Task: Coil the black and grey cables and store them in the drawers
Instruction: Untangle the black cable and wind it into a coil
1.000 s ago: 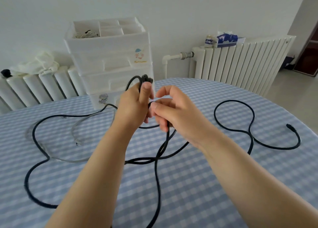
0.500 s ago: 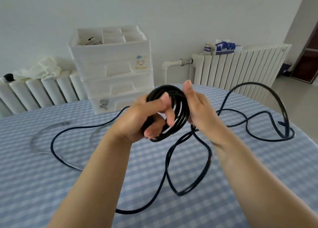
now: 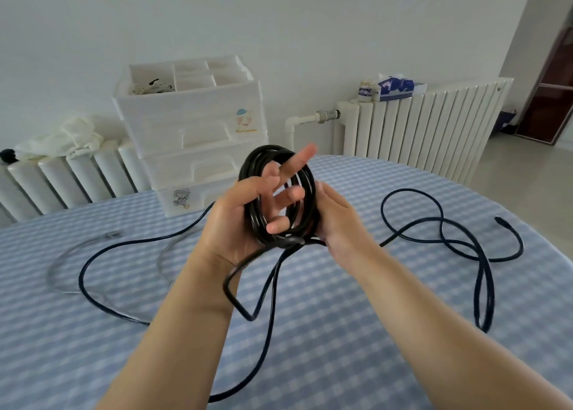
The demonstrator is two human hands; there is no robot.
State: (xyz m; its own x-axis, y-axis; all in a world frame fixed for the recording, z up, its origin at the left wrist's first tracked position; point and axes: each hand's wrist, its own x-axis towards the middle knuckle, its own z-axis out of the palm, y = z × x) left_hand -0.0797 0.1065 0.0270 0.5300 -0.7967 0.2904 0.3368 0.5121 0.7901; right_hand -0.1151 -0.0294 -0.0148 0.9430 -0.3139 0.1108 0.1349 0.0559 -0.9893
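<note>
The black cable [image 3: 280, 189] is partly wound into a round coil of several turns, held upright above the bench. Its loose part hangs down from the coil and lies in wide curves to both sides, with one plug end at the right. The grey cable [image 3: 62, 273] lies uncoiled on the left. The white drawers [image 3: 198, 143] stand behind, all closed.
</note>
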